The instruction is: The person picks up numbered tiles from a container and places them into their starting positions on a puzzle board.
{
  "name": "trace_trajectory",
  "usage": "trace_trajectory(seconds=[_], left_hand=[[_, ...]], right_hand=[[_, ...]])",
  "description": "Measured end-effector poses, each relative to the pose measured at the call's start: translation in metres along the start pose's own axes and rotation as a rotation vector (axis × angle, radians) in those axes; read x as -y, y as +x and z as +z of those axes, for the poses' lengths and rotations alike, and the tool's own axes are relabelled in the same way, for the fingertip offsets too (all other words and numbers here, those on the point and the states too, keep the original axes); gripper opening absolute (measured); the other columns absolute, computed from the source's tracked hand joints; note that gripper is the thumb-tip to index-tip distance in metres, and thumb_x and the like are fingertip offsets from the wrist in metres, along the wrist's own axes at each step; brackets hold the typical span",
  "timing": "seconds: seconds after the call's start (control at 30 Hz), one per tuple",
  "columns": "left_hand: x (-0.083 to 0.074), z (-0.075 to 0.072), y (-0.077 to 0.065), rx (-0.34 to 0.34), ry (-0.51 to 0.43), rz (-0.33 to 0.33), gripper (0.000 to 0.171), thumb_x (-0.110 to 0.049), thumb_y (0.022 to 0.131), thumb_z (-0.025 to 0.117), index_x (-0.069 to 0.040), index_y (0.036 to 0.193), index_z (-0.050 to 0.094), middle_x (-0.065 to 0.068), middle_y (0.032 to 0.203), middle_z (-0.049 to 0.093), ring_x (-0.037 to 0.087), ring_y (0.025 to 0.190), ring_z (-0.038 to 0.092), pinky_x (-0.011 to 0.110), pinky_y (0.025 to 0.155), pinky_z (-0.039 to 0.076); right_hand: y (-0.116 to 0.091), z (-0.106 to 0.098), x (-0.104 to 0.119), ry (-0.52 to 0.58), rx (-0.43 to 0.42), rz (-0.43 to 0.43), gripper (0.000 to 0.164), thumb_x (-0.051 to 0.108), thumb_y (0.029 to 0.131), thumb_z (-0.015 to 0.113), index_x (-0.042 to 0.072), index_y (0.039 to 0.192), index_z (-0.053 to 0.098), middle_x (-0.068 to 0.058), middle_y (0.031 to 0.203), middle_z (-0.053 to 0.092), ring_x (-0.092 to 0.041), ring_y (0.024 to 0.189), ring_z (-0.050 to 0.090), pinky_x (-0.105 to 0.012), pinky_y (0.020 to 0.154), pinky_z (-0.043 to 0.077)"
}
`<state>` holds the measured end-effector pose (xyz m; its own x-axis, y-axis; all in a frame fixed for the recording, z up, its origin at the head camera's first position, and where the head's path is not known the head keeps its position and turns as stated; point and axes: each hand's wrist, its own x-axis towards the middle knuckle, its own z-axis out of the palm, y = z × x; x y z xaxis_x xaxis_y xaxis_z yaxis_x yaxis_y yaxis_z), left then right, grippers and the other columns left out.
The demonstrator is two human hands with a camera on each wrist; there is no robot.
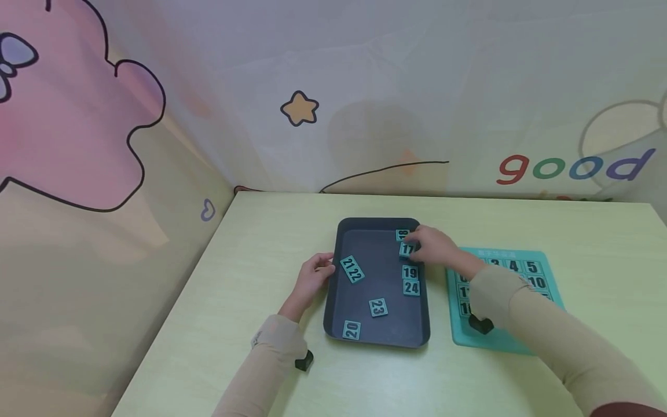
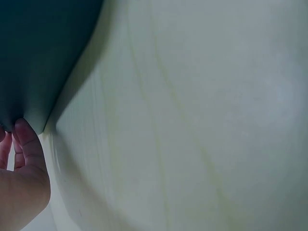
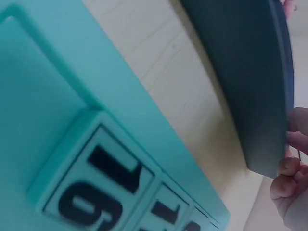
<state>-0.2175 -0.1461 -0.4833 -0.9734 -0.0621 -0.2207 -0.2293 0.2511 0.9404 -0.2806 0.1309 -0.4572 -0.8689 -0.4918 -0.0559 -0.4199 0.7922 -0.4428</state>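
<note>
A dark tray (image 1: 391,324) lies on the table with several teal number tiles in it. My left hand (image 1: 314,277) grips its left rim; in the left wrist view the thumb (image 2: 30,144) presses the outer wall. Over the right rim reaches my right hand (image 1: 435,246), its thumb and fingers pinching the number tile 17 (image 1: 406,250). Tile 18 (image 1: 402,234) lies just above, and tiles 19 (image 1: 410,272) and 24 (image 1: 411,288) just below. Tiles 21 and 22 (image 1: 352,269) lie side by side at the left, with 23 (image 1: 378,307) and 20 (image 1: 351,330) lower down.
Right of the tray sits a teal number board (image 1: 500,341), partly covered by my right sleeve (image 1: 500,292). Its filled slots include tile 16 (image 3: 98,180), beside a bare recess (image 3: 33,91). A printed cloth backdrop (image 1: 375,87) rises behind the table (image 1: 281,231).
</note>
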Motion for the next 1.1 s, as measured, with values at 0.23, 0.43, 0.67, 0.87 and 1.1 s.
trace_trajectory(seconds=[0.23, 0.43, 0.67, 0.87, 1.1], left_hand=[[0.009, 0.002, 0.006, -0.016, 0.018, 0.006, 0.031, -0.009, 0.087, 0.051, -0.006, 0.117, 0.055, 0.01, 0.098, 0.053, 0.017, 0.085, 0.05, 0.024, 0.072, 0.045], [0.009, 0.003, 0.006, -0.023, 0.021, 0.004, 0.03, -0.008, 0.086, 0.051, -0.006, 0.116, 0.055, 0.009, 0.096, 0.053, 0.016, 0.082, 0.05, 0.024, 0.071, 0.045], [0.009, 0.002, 0.006, -0.021, 0.018, 0.008, 0.031, -0.008, 0.087, 0.051, -0.006, 0.117, 0.055, 0.01, 0.097, 0.053, 0.015, 0.082, 0.05, 0.024, 0.072, 0.045], [0.008, 0.002, 0.006, -0.016, 0.018, -0.006, 0.031, -0.008, 0.087, 0.051, -0.006, 0.117, 0.055, 0.01, 0.097, 0.054, 0.016, 0.082, 0.05, 0.024, 0.072, 0.046], [0.008, 0.004, 0.005, -0.023, 0.028, 0.007, 0.031, -0.008, 0.087, 0.051, -0.006, 0.117, 0.054, 0.01, 0.097, 0.053, 0.017, 0.085, 0.05, 0.025, 0.073, 0.046]], right_hand=[[-0.017, -0.012, 0.006, 0.049, -0.036, -0.014, 0.035, 0.015, 0.076, 0.061, 0.003, 0.109, 0.062, -0.013, 0.102, 0.056, -0.023, 0.087, 0.051, -0.036, 0.072, 0.046], [-0.036, -0.025, 0.011, 0.082, -0.017, -0.026, 0.033, 0.014, 0.076, 0.062, 0.004, 0.108, 0.062, -0.01, 0.098, 0.055, -0.02, 0.083, 0.049, -0.031, 0.067, 0.046], [-0.061, -0.041, 0.009, 0.077, 0.008, -0.049, 0.033, 0.013, 0.074, 0.066, 0.006, 0.107, 0.063, -0.007, 0.093, 0.056, -0.017, 0.074, 0.046, -0.024, 0.06, 0.041], [-0.087, -0.052, -0.001, 0.109, 0.008, -0.038, 0.033, 0.012, 0.073, 0.067, 0.006, 0.106, 0.064, -0.006, 0.093, 0.055, -0.017, 0.075, 0.047, -0.023, 0.06, 0.042], [-0.119, -0.054, -0.022, 0.158, -0.033, -0.045, 0.034, 0.01, 0.074, 0.067, 0.003, 0.107, 0.061, -0.007, 0.095, 0.055, -0.013, 0.066, 0.043, -0.02, 0.052, 0.039]])
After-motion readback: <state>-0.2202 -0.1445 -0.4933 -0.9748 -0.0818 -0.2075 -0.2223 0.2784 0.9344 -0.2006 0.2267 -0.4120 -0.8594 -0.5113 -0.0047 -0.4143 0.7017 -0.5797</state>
